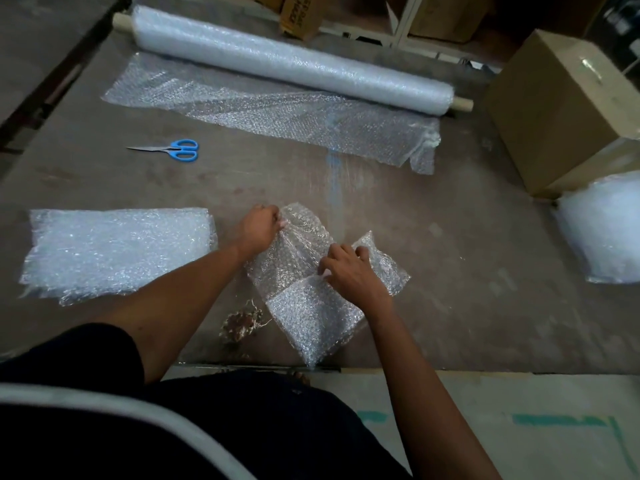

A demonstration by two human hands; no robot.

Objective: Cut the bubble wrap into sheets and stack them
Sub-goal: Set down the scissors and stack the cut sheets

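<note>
The left hand (258,227) is gripping the cut sheet's (311,299) far corner; the right hand (349,271) is pinching its middle.

scissors (173,150) left, roll (291,60) behind, stack (117,251) left

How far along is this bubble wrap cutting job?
Partway, it seems. Done: a stack of cut sheets lies at the left. In hand: the left hand pinches one corner of a loose cut sheet while the right hand holds its middle, not yet stacked. Left: the roll is still thick, with an unrolled length uncut, and the blue scissors lie idle.
</note>
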